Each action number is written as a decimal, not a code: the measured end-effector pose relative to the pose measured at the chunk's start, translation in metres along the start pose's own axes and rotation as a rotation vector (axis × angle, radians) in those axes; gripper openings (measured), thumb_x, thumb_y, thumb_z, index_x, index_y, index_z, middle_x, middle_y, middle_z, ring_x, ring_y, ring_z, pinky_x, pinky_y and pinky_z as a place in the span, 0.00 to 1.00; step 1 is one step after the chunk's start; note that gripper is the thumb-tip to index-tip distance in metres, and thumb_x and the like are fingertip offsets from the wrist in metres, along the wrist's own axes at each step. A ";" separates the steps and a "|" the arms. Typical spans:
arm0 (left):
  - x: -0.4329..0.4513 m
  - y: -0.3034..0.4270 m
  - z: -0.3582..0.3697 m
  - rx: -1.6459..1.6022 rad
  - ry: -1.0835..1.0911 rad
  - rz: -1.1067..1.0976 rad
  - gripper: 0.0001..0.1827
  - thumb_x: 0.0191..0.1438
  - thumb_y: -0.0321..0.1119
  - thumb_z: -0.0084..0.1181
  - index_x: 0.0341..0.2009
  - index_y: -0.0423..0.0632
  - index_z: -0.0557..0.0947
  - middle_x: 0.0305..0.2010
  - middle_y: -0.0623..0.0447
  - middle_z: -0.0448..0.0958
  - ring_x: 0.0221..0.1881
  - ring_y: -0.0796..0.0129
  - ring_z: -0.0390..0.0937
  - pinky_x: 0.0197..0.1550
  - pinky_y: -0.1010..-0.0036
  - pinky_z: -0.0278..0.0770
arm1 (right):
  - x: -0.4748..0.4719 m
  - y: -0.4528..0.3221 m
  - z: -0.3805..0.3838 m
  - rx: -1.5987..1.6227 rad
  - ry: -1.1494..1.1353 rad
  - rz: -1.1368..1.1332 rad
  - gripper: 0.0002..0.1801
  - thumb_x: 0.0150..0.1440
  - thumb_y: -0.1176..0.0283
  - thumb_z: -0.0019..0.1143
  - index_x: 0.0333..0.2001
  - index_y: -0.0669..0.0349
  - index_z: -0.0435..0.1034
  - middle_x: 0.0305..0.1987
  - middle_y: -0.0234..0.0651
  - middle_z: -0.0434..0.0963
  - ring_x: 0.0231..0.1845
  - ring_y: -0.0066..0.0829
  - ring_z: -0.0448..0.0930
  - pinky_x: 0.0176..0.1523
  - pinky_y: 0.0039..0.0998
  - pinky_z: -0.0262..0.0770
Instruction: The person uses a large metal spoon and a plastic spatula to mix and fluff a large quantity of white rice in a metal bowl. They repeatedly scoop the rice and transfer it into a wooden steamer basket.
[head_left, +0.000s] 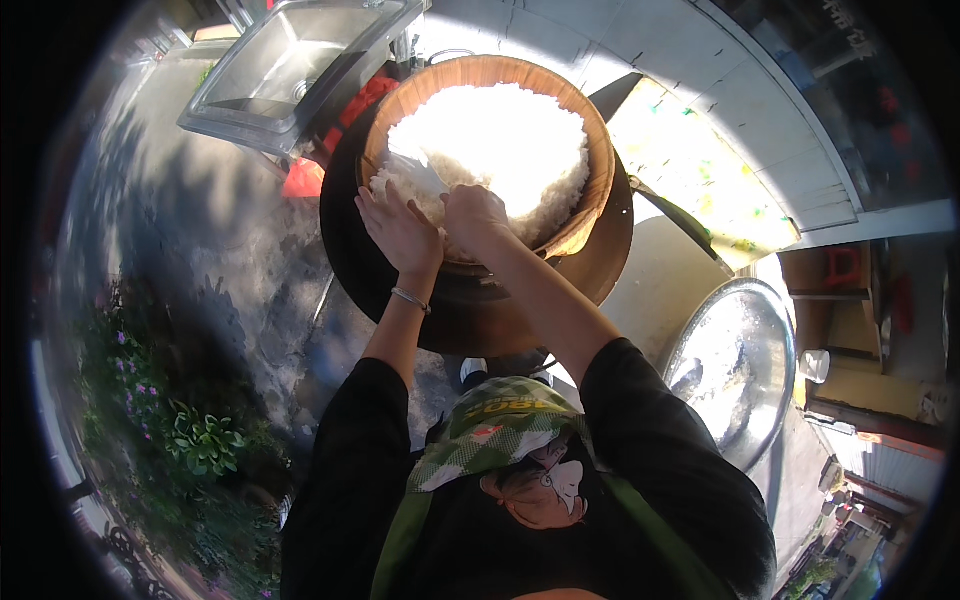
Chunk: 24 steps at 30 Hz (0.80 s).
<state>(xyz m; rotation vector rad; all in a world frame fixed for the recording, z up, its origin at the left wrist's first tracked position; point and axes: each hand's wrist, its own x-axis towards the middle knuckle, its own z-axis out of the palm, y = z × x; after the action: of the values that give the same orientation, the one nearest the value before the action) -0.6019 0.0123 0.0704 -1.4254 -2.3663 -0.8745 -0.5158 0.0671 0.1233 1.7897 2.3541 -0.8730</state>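
A wooden tub (418, 73) heaped with white rice (551, 187) stands in a wide dark wok (472, 322). My right hand (476, 217) is closed in a fist over the near side of the rice. From it a pale, semi-transparent rice paddle (421, 171) points up and left, its blade against the rice. Fingers spread, my left hand (400, 231) lies at the tub's near left rim; whether the palm touches wood or rice cannot be made out. Strong sun washes out the top of the heap.
A stainless steel sink (292, 124) stands at the upper left, with a red plastic bag (304, 178) below it. To the right are a patterned sheet (694, 169) and a large shiny metal basin (784, 360). Flowering plants (202, 439) grow at the lower left.
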 end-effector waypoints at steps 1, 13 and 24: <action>-0.002 0.002 0.000 -0.011 -0.005 -0.006 0.23 0.51 0.29 0.45 0.52 0.39 0.63 0.58 0.27 0.52 0.60 0.35 0.50 0.60 0.55 0.51 | 0.014 0.006 -0.003 0.250 0.045 0.073 0.18 0.58 0.60 0.37 0.41 0.60 0.71 0.34 0.41 0.77 0.37 0.36 0.77 0.40 0.32 0.72; -0.003 -0.003 0.003 0.018 0.057 0.047 0.22 0.51 0.28 0.43 0.52 0.40 0.62 0.57 0.26 0.52 0.59 0.34 0.52 0.58 0.53 0.55 | 0.028 0.154 -0.072 -0.287 0.304 0.270 0.18 0.55 0.64 0.34 0.33 0.58 0.75 0.35 0.43 0.77 0.40 0.38 0.78 0.43 0.33 0.73; -0.004 -0.016 0.021 0.100 0.048 0.253 0.24 0.53 0.30 0.44 0.55 0.43 0.59 0.56 0.26 0.52 0.57 0.35 0.55 0.55 0.52 0.60 | -0.098 0.124 -0.043 0.013 0.483 0.109 0.15 0.57 0.60 0.39 0.34 0.62 0.65 0.18 0.45 0.74 0.20 0.43 0.76 0.24 0.39 0.71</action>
<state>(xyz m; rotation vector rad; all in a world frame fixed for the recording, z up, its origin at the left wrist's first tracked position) -0.6115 0.0166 0.0462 -1.5985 -2.1032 -0.7058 -0.3604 0.0228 0.1465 2.3253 2.4717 -0.4816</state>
